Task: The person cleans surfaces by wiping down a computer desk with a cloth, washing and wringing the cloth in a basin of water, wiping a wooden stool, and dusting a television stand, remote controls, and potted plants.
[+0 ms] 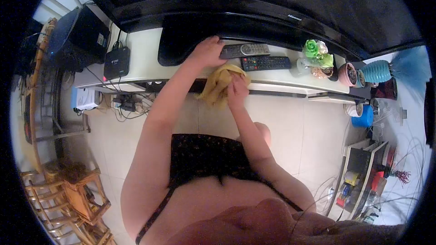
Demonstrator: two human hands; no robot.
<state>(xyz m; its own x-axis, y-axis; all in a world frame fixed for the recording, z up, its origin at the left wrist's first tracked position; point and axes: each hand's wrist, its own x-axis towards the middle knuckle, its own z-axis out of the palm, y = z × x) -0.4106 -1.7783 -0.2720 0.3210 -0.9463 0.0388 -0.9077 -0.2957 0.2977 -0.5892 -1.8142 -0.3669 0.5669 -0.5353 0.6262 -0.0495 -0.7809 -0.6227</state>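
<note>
My left hand (208, 52) is on the white TV stand (143, 47), its fingers closed on the left end of a long grey remote (254, 50). A black remote (268, 63) with coloured buttons lies just below the grey one. My right hand (238, 91) grips a crumpled yellow cloth (219, 85), which hangs at the front edge of the stand, below my left hand. Part of the cloth is hidden by my right hand.
A large TV (254, 0) stands behind the remotes. A black box (116, 62) with cables sits at the left. Green and white flowers (318, 52), a pink pot (348, 74) and a blue vase (376, 71) stand at the right. Wooden chairs (81, 195) are lower left.
</note>
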